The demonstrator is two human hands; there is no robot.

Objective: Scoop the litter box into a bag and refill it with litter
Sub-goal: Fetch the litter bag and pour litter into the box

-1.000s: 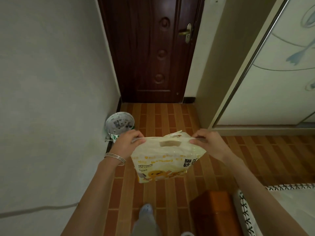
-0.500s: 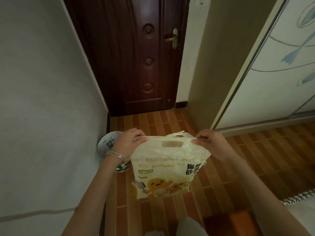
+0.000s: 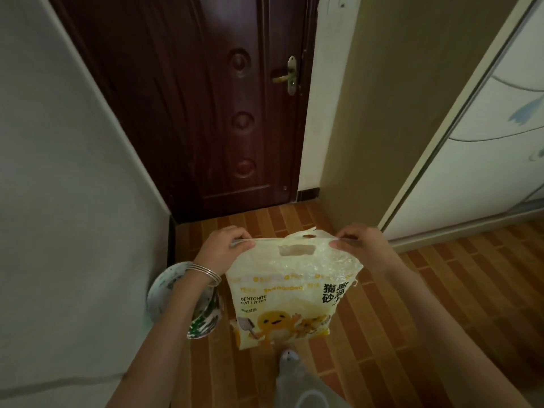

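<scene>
- The top edge of the pale yellow plastic litter bag (image 3: 290,293) is being pinched at its left corner by the left hand (image 3: 222,250) and at its right corner by the right hand (image 3: 360,245), above the brown tiled floor (image 3: 441,290).
- Compared with a second ago, the bag is being held nearer the dark wooden door (image 3: 206,113).
- "BENTONITE CAT LITTER" is being shown on the bag.
- A round white speckled bowl (image 3: 167,285) is being partly hidden behind the left forearm.

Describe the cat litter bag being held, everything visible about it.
The cat litter bag is pale yellow, crinkled plastic printed "BENTONITE CAT LITTER", with Chinese characters and an orange cartoon figure. A cut-out handle slot sits near its top edge, which looks torn or ragged. It hangs upright in the air above the tiled floor. The left hand and right hand each pinch a top corner, stretching the top edge between them.
</scene>
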